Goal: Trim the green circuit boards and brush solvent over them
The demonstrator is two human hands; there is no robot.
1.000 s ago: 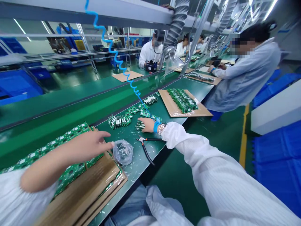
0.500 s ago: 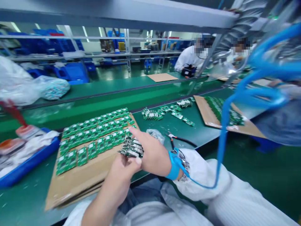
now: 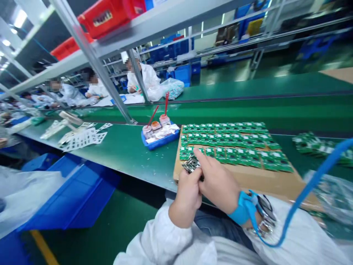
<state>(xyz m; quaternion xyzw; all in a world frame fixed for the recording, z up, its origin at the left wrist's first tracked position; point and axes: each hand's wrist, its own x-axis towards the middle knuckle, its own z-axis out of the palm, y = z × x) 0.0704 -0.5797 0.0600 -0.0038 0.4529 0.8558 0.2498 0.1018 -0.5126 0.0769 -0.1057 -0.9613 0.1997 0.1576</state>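
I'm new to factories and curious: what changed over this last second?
The right hand and left hand have come together and now pinch a small stack of circuit boards above a cardboard sheet; earlier the right hand lay on the green mat, the left reaching out. The view has swung left, showing a blue tray. The rows of green boards stayed put; the blue strap remains on the right wrist.

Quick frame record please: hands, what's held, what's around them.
left hand: holds a small stack of metal-fitted circuit boards
right hand: index finger at that stack; blue wrist strap with blue coiled cord
nearby: green circuit boards in rows on a cardboard sheet
bench: blue tray on green bench mat
people: co-worker in white coat beyond the bench
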